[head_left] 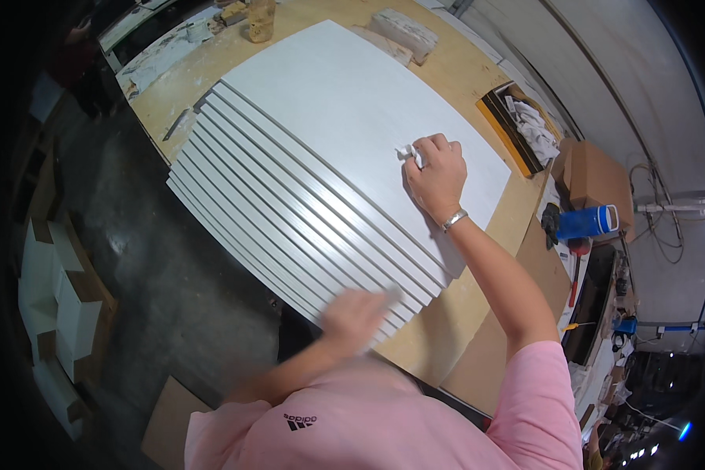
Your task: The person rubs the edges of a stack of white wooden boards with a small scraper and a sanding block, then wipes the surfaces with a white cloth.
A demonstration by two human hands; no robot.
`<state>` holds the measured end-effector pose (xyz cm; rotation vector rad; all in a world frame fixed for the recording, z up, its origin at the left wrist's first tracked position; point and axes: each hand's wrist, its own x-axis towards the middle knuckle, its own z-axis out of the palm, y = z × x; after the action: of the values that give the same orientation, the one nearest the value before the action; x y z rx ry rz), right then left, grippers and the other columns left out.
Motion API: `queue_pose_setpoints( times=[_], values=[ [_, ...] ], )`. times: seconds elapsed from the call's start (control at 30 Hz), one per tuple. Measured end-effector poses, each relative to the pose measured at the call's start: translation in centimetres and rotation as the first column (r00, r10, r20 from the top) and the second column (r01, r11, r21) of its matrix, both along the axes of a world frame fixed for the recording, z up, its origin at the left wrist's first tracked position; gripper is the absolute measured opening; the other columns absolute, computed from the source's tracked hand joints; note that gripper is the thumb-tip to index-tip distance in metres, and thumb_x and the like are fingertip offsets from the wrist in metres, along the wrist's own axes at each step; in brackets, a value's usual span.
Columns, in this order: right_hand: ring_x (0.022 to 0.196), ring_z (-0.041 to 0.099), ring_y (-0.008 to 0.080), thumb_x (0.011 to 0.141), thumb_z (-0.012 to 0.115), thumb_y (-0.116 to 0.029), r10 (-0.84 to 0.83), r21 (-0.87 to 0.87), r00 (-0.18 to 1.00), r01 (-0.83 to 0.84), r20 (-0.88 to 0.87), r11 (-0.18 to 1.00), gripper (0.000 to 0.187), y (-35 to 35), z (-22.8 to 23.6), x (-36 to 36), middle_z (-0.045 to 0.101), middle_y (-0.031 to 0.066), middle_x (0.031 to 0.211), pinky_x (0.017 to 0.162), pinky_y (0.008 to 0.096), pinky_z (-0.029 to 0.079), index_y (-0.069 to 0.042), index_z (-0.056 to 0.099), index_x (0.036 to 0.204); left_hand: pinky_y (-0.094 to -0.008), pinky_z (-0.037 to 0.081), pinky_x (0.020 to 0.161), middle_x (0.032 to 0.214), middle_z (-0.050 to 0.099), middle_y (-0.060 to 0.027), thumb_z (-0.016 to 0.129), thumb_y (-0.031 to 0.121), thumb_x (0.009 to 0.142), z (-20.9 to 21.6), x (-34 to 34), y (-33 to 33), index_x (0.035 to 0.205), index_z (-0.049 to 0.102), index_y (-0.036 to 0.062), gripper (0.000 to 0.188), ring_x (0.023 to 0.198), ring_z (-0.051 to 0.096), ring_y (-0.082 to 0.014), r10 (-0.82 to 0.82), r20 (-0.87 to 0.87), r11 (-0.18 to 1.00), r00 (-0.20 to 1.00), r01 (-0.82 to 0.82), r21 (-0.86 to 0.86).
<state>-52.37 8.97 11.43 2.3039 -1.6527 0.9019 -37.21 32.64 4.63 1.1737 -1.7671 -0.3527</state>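
Note:
White panels [305, 200] lie fanned out in overlapping steps on the work table, with their long edges showing. The topmost white panel [321, 86] spreads broad and flat toward the far side. On it my right hand [437, 174] is closed around a crumpled white cloth [407, 153], pressed to the surface. My left hand [352, 317] is over the near end of the stepped panel edges, smeared by motion. A pale blurred shape shows at its fingertips, too unclear to name.
The wooden table [439, 329] carries a black and yellow box of white rags [525, 133] at right. Beyond it are a cardboard box [595, 188] and a blue bottle [583, 223]. A whitish block [403, 35] and an amber container [261, 19] stand at the far edge.

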Motion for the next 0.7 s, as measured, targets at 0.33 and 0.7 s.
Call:
queue_pose_setpoints(
  times=[0.33,0.7],
  values=[
    [0.085,0.055,0.0294,0.076,0.071,-0.023,-0.028,-0.004,0.999,0.028,-0.044,1.0,0.014,0.3,-0.3,-0.7,0.062,0.0046,0.09,0.069,0.0428,0.045,-0.012,0.069,0.084,-0.0416,0.051,0.067,0.088,0.066,-0.0098,0.076,0.005,0.077,1.3,2.0,-4.0,0.101,0.071,0.0069,0.025,0.078,0.061,-0.0325,0.219,0.025,0.975,0.975,-0.22,0.011],
    [0.087,0.055,0.0296,0.077,0.071,-0.025,-0.055,0.051,0.995,0.059,-0.078,0.997,0.016,0.2,0.1,-0.8,0.063,0.005,0.091,0.072,0.0426,0.046,-0.013,0.07,0.087,-0.0418,0.05,0.063,0.086,0.063,-0.0099,0.076,0.007,0.073,1.3,-2.7,-1.5,0.107,0.069,0.0059,0.035,0.076,0.06,-0.0317,0.119,-0.003,0.991,0.993,-0.119,-0.056]
  ],
)
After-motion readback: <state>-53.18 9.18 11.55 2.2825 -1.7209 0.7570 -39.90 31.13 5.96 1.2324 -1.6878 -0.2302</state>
